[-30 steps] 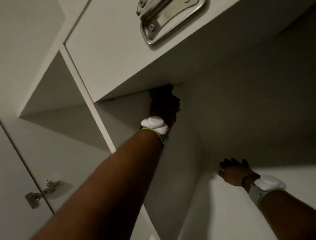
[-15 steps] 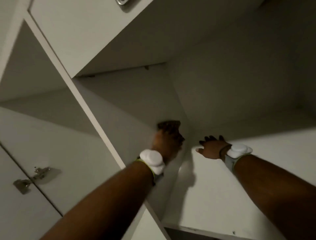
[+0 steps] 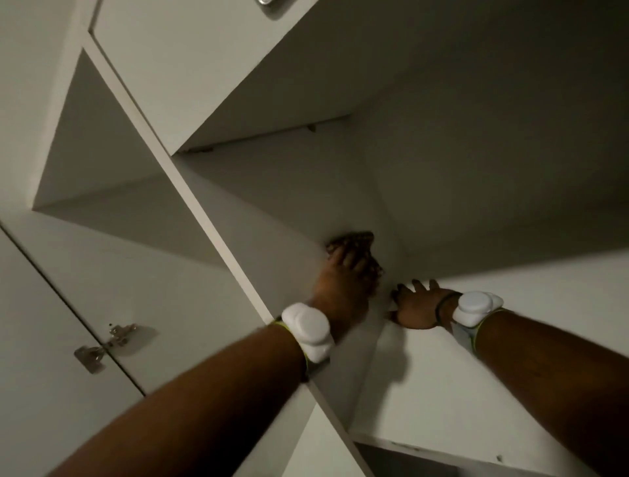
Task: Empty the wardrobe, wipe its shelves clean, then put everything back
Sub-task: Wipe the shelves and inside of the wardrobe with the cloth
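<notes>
Wardrobe wall (image 3: 272,204) meets cloth (image 3: 352,238) gripped under left hand (image 3: 343,275).

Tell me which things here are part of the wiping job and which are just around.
Part of the job:
- left hand holding the dark cloth against the wardrobe side wall
- right hand resting flat on the shelf

Just around:
- door hinge
- metal fitting at the top edge
</notes>
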The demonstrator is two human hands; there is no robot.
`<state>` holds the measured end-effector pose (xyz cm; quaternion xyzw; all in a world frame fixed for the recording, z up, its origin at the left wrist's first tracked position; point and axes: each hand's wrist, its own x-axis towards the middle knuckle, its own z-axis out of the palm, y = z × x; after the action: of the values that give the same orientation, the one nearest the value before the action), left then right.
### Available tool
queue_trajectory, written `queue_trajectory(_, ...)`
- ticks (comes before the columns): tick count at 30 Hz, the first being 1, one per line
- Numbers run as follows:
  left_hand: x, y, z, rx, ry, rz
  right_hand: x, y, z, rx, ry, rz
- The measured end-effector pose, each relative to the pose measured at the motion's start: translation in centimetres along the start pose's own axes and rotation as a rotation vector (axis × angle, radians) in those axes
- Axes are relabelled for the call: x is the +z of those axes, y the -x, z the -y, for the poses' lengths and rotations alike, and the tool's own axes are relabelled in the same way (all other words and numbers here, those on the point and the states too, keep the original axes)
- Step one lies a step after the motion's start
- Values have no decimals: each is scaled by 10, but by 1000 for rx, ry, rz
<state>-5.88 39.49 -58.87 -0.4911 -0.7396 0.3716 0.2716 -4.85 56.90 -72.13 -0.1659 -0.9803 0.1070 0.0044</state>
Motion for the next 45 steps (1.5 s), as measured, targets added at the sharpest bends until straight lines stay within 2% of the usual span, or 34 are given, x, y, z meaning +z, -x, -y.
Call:
queue_trajectory(3,14,24,-41,152,-97,189,3,-2,1,16,1,22)
queue_trajectory(5,16,32,-31,233,-90,161,3,-2,2,8,-1,15)
queue_trajectory(8,13,24,26,286,-147,7,-4,-2,2,-5,21,34)
queue_trajectory(9,5,14,54,263,-173,-66,-5,-1,1,-9,19,52)
queue_trajectory(10,-15,8,82,204,-168,-52,-7,-1,-1,-18,19,60)
queue_trajectory(11,-35,3,108,105,-162,-103,-8,0,-4,-26,13,59)
queue_trajectory(13,-68,-4,144,-175,-92,-72,-11,3,-13,-40,-21,45)
queue_trajectory(15,-84,-4,148,-334,-85,-82,-14,7,-21,-58,-29,38)
queue_trajectory(17,-64,1,117,-316,-53,-138,-15,7,-27,-67,-22,44)
queue_trajectory(19,-18,13,57,-158,-86,-274,-14,5,-29,-56,-3,42)
queue_trajectory(20,4,19,21,-68,-40,-257,-16,3,-29,-59,7,38)
queue_trajectory(22,27,32,-50,49,-9,-46,-14,3,-29,-67,9,50)
queue_trajectory(24,38,33,-81,26,40,90,-11,1,-29,-70,8,37)
queue_trajectory(25,40,29,-77,40,30,83,-11,0,-29,-67,2,32)
queue_trajectory(27,42,20,-53,76,9,-59,-11,-1,-28,-43,-27,36)
queue_trajectory(29,26,10,-16,4,-21,-160,-10,-2,-28,-37,-56,29)
queue_trajectory(31,0,-20,20,-140,-81,-214,-12,1,-24,-28,-83,46)
queue_trajectory(33,-20,-62,46,-366,31,-168,-12,0,-28,-12,-88,38)
queue_trajectory(35,-22,-83,50,-451,94,-102,-12,-1,-34,-9,-117,39)
queue_trajectory(36,-10,-85,37,-436,154,-90,-11,-4,-40,-20,-137,21)
queue_trajectory(38,22,-64,-9,-277,189,-30,-7,-10,-47,-44,-165,-35)
queue_trajectory(40,41,-33,-59,-58,73,27,-5,-15,-50,-59,-170,-75)
queue_trajectory(42,49,-18,-81,12,-40,116,0,-22,-53,-68,-186,-97)
queue_trajectory(45,34,-15,-46,97,-18,-45,2,-23,-50,-39,-144,-84)
